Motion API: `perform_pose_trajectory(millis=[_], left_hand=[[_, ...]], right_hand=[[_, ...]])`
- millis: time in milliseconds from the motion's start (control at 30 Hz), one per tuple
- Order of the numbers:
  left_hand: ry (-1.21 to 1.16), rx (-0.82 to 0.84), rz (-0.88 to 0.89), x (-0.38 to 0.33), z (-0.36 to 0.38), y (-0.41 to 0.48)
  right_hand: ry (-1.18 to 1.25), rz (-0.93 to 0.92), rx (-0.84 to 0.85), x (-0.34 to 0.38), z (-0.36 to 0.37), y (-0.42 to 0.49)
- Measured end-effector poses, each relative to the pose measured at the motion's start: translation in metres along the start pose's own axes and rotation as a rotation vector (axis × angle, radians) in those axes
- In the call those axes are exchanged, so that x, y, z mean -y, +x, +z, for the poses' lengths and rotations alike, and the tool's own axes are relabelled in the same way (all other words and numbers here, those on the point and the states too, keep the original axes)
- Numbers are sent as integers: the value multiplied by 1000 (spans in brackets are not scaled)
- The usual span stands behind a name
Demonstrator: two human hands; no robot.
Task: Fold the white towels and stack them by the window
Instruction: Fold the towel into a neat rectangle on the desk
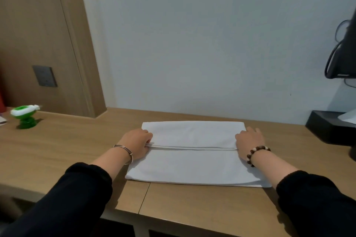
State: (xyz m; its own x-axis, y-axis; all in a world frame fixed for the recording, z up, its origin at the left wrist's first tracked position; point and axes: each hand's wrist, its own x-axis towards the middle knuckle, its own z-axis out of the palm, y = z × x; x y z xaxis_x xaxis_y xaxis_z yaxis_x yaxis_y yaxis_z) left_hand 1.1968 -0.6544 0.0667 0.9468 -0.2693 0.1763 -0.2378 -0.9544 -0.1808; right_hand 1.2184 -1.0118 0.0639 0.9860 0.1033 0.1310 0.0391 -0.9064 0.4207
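A white towel lies flat on the wooden desk, its far part folded over toward me so a folded edge runs across its middle. My left hand pinches the left end of that folded edge. My right hand holds the right end of the same edge, fingers resting on the towel. Both arms wear black sleeves; a thin bangle is on the left wrist and a bead bracelet on the right. No window or stack of towels is in view.
A green and white small object stands at the desk's far left. A black box sits at the right edge, with a black device and cables on the wall above it. A grey wall socket is on the wooden panel.
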Motion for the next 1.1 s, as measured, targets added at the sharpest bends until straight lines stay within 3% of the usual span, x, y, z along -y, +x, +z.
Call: perform_pose_trajectory(millis=[267, 467, 800, 1100], left_hand=[[-55, 389, 47, -11, -36, -4], [-359, 232, 126, -40, -32, -5], [-554, 214, 66, -44, -18, -9], [-582, 156, 70, -50, -16, -10]], right_hand=[[-35, -137, 283, 9, -34, -9], [576, -395, 188, 39, -38, -15], [750, -324, 13, 49, -28, -28], [813, -254, -118, 55, -17, -43]])
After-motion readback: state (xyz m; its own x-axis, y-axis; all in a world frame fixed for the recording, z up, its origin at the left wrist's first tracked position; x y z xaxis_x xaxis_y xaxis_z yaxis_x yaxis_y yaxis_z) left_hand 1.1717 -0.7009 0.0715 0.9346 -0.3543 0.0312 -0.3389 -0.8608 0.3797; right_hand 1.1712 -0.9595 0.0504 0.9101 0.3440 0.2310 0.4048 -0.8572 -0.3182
